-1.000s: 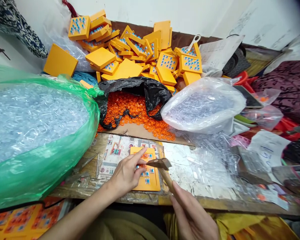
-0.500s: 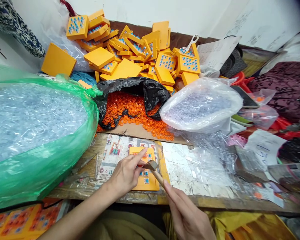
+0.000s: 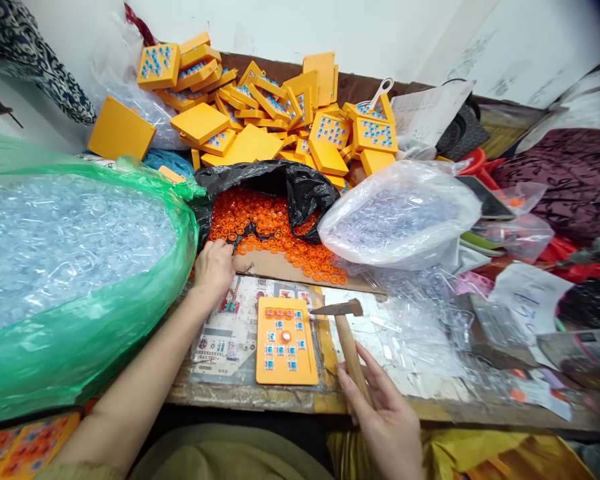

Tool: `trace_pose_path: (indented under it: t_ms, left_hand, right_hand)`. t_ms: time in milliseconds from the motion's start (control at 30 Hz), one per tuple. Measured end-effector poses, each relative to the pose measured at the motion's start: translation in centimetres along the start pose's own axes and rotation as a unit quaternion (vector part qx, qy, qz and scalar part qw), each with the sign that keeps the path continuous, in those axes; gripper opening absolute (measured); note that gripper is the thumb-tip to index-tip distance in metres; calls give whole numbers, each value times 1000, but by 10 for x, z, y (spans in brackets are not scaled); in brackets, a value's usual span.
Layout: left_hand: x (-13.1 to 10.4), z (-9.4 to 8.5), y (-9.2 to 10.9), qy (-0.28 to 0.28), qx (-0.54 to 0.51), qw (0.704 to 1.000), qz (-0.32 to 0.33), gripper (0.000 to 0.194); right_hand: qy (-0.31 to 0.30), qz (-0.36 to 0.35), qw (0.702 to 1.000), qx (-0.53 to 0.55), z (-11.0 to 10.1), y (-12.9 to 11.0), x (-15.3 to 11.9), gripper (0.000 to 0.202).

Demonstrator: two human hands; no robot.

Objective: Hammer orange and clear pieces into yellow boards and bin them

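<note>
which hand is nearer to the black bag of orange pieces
Left. The left hand is at the near left corner of the black bag; the right hand is farther off, gripping the hammer near the table's front edge.

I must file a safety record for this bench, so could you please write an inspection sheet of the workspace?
Surface: worn wooden table, printed sheet on it.
Work things: yellow panel lies flat, bearing orange and blue pieces; hammer in hand.
Clutter: green bag and white bag of clear pieces; black bag spilling orange rings.
Left hand: beside the rings; fingertips partly hidden.
Right hand: holds the hammer's handle.
Cables: dark strip below green bag, perhaps one.
Surroundings: heaped yellow panels, white wall behind.
</note>
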State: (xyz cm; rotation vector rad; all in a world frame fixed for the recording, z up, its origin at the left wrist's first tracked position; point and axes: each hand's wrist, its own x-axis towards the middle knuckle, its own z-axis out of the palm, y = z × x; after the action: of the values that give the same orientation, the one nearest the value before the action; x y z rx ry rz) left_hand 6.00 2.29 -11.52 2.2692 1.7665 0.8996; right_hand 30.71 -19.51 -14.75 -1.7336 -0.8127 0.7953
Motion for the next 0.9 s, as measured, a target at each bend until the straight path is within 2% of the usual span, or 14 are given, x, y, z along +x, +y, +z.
trace_pose_path:
  t_ms: [100,300,433,567,667,767,833,900]
  left_hand:
    - [6,7,-8,-23,-8,1000,7,21]
    - [2,27,4,-73,-64,994,43,19]
    - [11,37,-1,-73,-66,994,42,18]
    - [10,34,-2,-70,-77,994,43,18]
    - [-6,25,17,-64,-104,991,58,26]
    - [-32,18,48,-73,-179,975,109,40]
    - [-48,19,68,-112,-227,958,133,47]
    - [-59,23,82,-153,-249,948,124,52]
  right_hand:
    - [7,8,999,38,4,7,1,61]
    - [1,20,998,56,6,2,-1,60]
    - [23,17,998,53,10,-6,-5,58]
    - [15,11,999,40,7,-5,-4,55]
    - [-25,17,999,26,4,-1,1,54]
    - [-24,6,1000,5,4,-1,4,54]
    - [-7,-18,1000,-20,5,-5,5,53]
    - [10,-56,997,-49,5,-11,5,50]
